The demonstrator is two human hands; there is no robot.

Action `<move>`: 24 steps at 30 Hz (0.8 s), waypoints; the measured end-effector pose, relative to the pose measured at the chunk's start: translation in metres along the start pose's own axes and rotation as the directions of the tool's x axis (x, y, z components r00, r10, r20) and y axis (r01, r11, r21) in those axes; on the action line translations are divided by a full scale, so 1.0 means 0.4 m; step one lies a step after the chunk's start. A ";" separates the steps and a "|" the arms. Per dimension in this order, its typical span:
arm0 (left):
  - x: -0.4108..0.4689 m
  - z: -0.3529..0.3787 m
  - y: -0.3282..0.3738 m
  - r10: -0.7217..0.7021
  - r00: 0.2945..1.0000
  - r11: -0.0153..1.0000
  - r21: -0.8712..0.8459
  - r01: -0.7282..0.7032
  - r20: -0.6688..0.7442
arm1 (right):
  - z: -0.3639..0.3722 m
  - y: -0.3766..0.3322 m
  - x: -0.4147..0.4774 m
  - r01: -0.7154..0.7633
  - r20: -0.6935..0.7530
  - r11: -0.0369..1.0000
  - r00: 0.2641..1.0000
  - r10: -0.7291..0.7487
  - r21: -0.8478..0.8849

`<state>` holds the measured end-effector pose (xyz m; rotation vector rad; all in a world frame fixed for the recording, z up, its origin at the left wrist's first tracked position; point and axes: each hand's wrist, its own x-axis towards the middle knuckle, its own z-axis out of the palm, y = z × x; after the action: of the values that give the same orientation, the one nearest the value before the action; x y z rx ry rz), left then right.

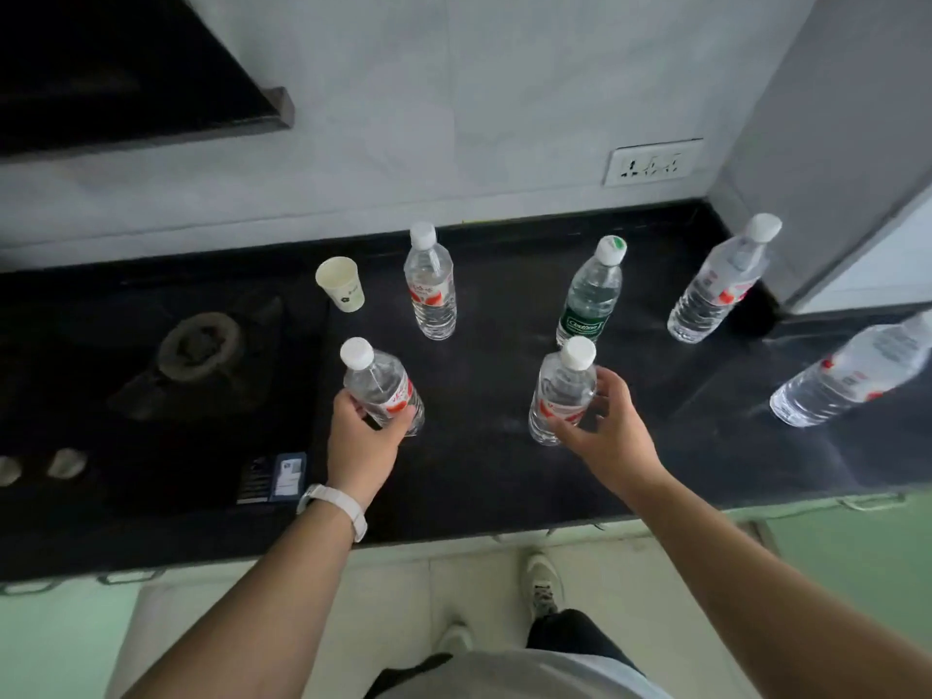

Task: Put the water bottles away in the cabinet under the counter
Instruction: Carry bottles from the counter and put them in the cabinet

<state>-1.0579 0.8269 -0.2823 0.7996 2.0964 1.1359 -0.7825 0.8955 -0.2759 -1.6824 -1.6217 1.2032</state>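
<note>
Red-label bottle (381, 388) at 9 o'clock gripped by left hand (363, 438) fingers (406, 418), second bottle (557, 393) at 3 o'clock clasped by right hand (607, 428) fingers (605, 388)

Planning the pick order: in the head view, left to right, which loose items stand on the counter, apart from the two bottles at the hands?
Paper cup → red-label bottle → green-label bottle → corner bottle → far-right bottle.
</note>
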 end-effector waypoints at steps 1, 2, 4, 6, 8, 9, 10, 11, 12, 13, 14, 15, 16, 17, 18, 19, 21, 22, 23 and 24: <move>0.001 0.009 0.002 -0.017 1.000 1.000 -0.017 0.017 -0.025 | -0.007 0.003 0.011 0.012 0.039 1.000 0.999 -0.012 0.004; 0.002 0.018 0.003 -0.036 0.998 0.999 -0.037 0.034 -0.047 | -0.013 0.006 0.023 0.020 0.079 1.000 0.997 -0.020 0.005; 0.004 0.035 0.004 -0.072 0.993 0.995 -0.076 0.065 -0.092 | -0.021 0.008 0.047 0.039 0.144 0.999 0.989 -0.040 0.011; 0.005 0.048 -0.003 -0.098 0.984 0.991 -0.106 0.082 -0.152 | -0.024 0.008 0.069 0.054 0.183 0.998 0.981 -0.059 0.030; 0.004 0.059 -0.005 -0.115 0.972 0.988 -0.128 0.089 -0.205 | -0.025 0.010 0.089 0.061 0.227 0.997 0.971 -0.071 0.050; 0.002 0.064 -0.006 -0.125 0.967 0.985 -0.142 0.095 -0.222 | -0.026 0.010 0.097 0.063 0.250 0.996 0.965 -0.076 0.057; 0.000 0.067 -0.007 -0.138 0.962 0.982 -0.158 0.102 -0.237 | -0.026 0.012 0.104 0.065 0.270 0.996 0.960 -0.079 0.061; -0.001 0.069 -0.008 -0.147 0.957 0.980 -0.171 0.106 -0.249 | -0.025 0.014 0.112 0.068 0.284 0.996 0.955 -0.083 0.063; -0.002 0.069 -0.010 -0.156 0.952 0.977 -0.182 0.110 -0.262 | -0.022 0.015 0.119 0.070 0.296 0.995 0.951 -0.086 0.066; -0.006 0.067 -0.011 -0.166 0.946 0.975 -0.190 0.115 -0.277 | -0.019 0.012 0.125 0.073 0.306 0.995 0.948 -0.090 0.068; -0.010 0.064 -0.012 -0.180 0.939 0.973 -0.195 0.125 -0.292 | -0.016 0.007 0.130 0.079 0.314 0.994 0.944 -0.097 0.070; -0.016 0.059 -0.012 -0.191 0.933 0.971 -0.198 0.134 -0.305 | -0.014 -0.002 0.135 0.085 0.320 0.994 0.942 -0.104 0.072; -0.024 0.054 -0.010 -0.203 0.928 0.969 -0.199 0.145 -0.313 | -0.011 -0.010 0.139 0.095 0.327 0.993 0.938 -0.113 0.068; -0.032 0.048 -0.008 -0.213 0.923 0.968 -0.199 0.154 -0.320 | -0.010 -0.017 0.141 0.108 0.335 0.992 0.934 -0.123 0.064; -0.042 0.040 -0.009 -0.222 0.917 0.967 -0.197 0.162 -0.331 | -0.006 -0.022 0.143 0.119 0.346 0.991 0.929 -0.133 0.061; -0.054 0.031 -0.011 -0.227 0.912 0.966 -0.198 0.166 -0.341 | -0.001 -0.029 0.142 0.126 0.356 0.990 0.924 -0.139 0.062; -0.080 0.009 -0.016 -0.234 0.901 0.962 -0.222 0.160 -0.365 | 0.013 -0.040 0.141 0.133 0.377 0.989 0.915 -0.145 0.059; -0.093 -0.003 -0.017 -0.236 0.896 0.959 -0.238 0.153 -0.377 | 0.022 -0.044 0.139 0.136 0.391 0.989 0.908 -0.148 0.058; -0.108 -0.016 -0.019 -0.240 0.890 0.956 -0.251 0.148 -0.387 | 0.032 -0.050 0.134 0.141 0.408 0.988 0.900 -0.152 0.055; -0.124 -0.030 -0.022 -0.243 0.885 0.954 -0.264 0.143 -0.398 | 0.043 -0.056 0.126 0.151 0.427 0.987 0.890 -0.158 0.051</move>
<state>-1.0377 0.7802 -0.2732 0.2328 2.2699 1.5083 -0.8139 0.9441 -0.2776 -1.3029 -1.9525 1.5804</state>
